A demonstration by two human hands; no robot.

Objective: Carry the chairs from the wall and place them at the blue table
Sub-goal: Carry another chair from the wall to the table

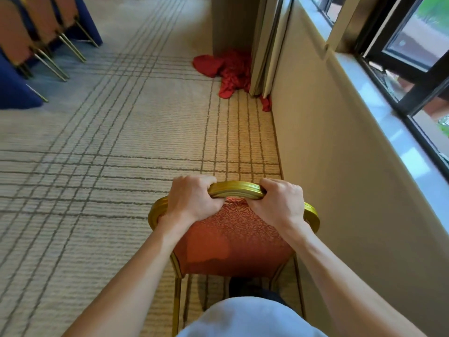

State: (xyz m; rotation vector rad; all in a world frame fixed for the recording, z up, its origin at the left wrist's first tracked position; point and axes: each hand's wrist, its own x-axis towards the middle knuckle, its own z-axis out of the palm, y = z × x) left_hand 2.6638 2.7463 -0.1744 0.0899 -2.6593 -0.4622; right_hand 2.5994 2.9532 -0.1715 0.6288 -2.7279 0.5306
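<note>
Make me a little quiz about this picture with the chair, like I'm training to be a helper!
1. True or false: the left hand and the right hand both grip the gold top rail of the chair.
2. Pick one: what lies on the carpet at the foot of the pillar?
A. a red cloth
B. a green box
C. a white plate
3. Fill in the word: the blue table is ahead on the person's ____ side.

Key: 1 true; 2 A; 3 left.
</note>
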